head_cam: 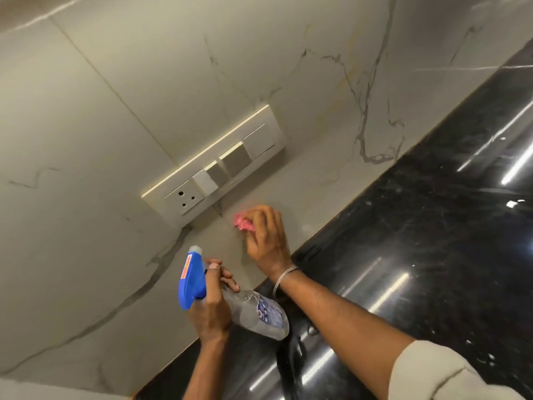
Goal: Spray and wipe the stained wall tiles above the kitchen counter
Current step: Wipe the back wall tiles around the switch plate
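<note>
Just above the counter's (pixel 432 226) back edge, under the switch plate (pixel 213 166), the right hand (pixel 266 235) presses a bunched pink cloth (pixel 242 220) to the tiles (pixel 144 82), fingers curled round it, so wiping looks to be the step in hand. The left hand (pixel 210 310) grips the bottle (pixel 253 313) at its neck, nozzle toward the wall, off the counter. The next move probably calls for firm strokes along the tile, keeping spray off the sockets. Counted: one cloth, one bottle, one switch plate, two hands.
</note>
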